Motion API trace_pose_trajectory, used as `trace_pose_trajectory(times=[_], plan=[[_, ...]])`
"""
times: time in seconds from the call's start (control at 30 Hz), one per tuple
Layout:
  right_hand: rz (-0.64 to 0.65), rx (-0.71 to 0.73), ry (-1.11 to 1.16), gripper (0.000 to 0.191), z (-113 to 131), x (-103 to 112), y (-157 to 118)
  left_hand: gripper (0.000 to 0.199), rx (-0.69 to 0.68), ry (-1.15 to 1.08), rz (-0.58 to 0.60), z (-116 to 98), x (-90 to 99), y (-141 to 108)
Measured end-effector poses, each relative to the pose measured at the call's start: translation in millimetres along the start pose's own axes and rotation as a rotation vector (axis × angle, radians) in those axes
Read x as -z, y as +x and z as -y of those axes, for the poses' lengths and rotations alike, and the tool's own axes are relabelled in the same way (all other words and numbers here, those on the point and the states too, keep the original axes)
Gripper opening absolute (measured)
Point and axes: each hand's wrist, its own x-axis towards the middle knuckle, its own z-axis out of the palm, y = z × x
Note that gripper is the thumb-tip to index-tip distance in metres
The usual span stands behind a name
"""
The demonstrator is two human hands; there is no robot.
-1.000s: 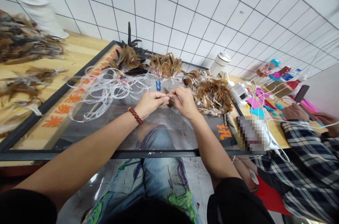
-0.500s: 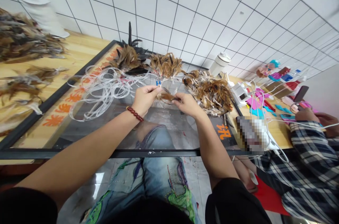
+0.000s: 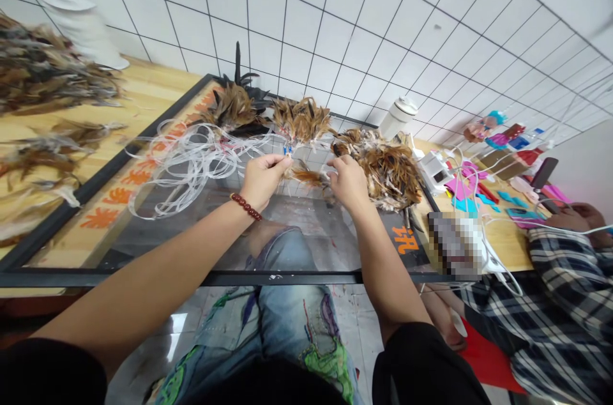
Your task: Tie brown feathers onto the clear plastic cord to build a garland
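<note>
Person's L hand point(image 3: 262, 180), w/ a red-brown bead bracelet point(image 3: 246, 207) at the wrist, was over the mid of the black-framed glass panel point(image 3: 306, 278), thumb & forefinger pinched on one end of a small brown feather bunch point(image 3: 307, 175); R hand point(image 3: 348, 183) was also above the panel's mid, by the bunch's other end, fingers loosely parted, can't tell if the tips touched it. Bunch ran abt parallel to panel's near edge. Small blue item point(image 3: 287, 150), partly hidden, was twd panel's far edge; fluffy feather cluster point(image 3: 301, 119) at far edge, darker one point(image 3: 234, 108) nr far L corner. White cord loops point(image 3: 190, 190) lay on panel's L half, big feather pile point(image 3: 390, 165) on its R side. Off panel: white tumbler point(image 3: 399, 116) past far R edge, feather heap point(image 3: 48, 76) & white spool point(image 3: 79, 28) to its L, co-worker's plaid sleeve point(image 3: 562, 258) to its R
</note>
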Motion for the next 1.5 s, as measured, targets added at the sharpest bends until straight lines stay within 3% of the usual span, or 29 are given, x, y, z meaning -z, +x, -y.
trace_pose_trajectory(times=[0.1, 0.2, 0.33, 0.47, 0.63, 0.73, 0.9, 1.03, 1.13, 1.27, 1.33, 1.5], plan=[[0.078, 0.137, 0.069, 0.018, -2.8, 2.9, -0.3, 0.019, 0.011, 0.01, -0.002, 0.0, 0.0, 0.5], [0.156, 0.264, 0.097, 0.026, -8.5, 6.8, 0.2, 0.021, 0.002, 0.009, -0.01, 0.3, 0.0, 1.6], [0.185, 0.215, -0.041, 0.038, -20.3, 13.3, 0.1, 0.02, -0.003, 0.009, -0.021, 2.2, 0.3, 2.9], [0.255, 0.192, -0.044, 0.025, -25.1, 14.3, 0.1, 0.018, -0.024, 0.03, -0.011, 4.0, 0.7, 3.1], [0.285, 0.226, -0.155, 0.015, -10.7, 9.9, 0.4, 0.019, -0.017, 0.058, 0.009, 3.0, 1.1, 1.6], [0.211, 0.283, -0.141, 0.016, 0.3, 9.0, -0.6, 0.018, -0.036, 0.104, 0.095, -0.1, 0.8, -1.2], [0.158, 0.416, -0.152, 0.017, 9.9, 7.9, -3.2, 0.012, -0.192, 0.261, 0.368, -0.1, -0.3, -5.9], [0.143, 0.455, -0.032, 0.02, 11.6, 7.9, -3.4, 0.011, -0.281, 0.399, 0.41, 2.4, 0.2, -7.6], [0.165, 0.401, -0.004, 0.02, 8.8, 8.2, -3.2, 0.014, -0.175, 0.405, 0.339, 0.1, 1.3, -7.0], [0.128, 0.207, 0.002, 0.021, 3.3, 3.3, -2.2, 0.02, -0.005, 0.279, 0.216, -4.6, 1.0, -5.6], [0.098, 0.087, 0.219, 0.021, 4.0, -1.9, -0.7, 0.02, -0.009, 0.259, 0.203, -5.9, 0.5, -5.7], [0.084, -0.146, 0.894, 0.034, 15.0, -12.3, 3.3, 0.019, -0.175, 0.347, 0.262, -7.5, 0.8, -7.1]])
